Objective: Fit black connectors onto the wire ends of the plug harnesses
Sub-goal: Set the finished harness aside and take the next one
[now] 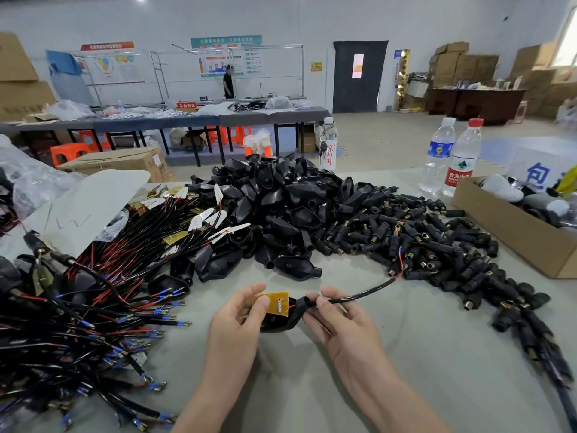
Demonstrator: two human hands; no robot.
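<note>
Across the grey worktable [406,354] that fills the lower view, three masses of parts lie side by side. At the centre back rises a heap of black plug shells [281,195], the tallest pile. To its right, spreading toward the near right edge, lies a wide scatter of small black connectors [437,245], many showing a brass-coloured end. To the left sprawls a bundle of harnesses [93,295]: black cables with red and black wires, blue-sleeved terminals at the near ends and yellow or white boards at the far ends, which touch the shell heap. A bent white sheet [93,204] rests on the bundle's far side. At the right edge stands an open cardboard box [515,242], just beside the connectors. Behind it two clear water bottles [438,151] stand upright side by side, and a third bottle [329,145] rises behind the shell heap.

Near the front centre, both hands are held just above the table. The left hand [240,310] pinches a yellow board [274,302] between thumb and fingertips. The right hand [337,317] pinches a black cable [362,293] between thumb and forefinger, right where it enters the narrow neck of a single plug shell [281,321] held between the two hands. The board sits at that shell's open mouth, tilted toward the camera. From the right hand the cable curves up and to the right, ending at the edge of the connector scatter, where its thin red and blue wire ends [401,264] lie among the nearest connectors. Whether a connector is seated on them cannot be told.
</note>
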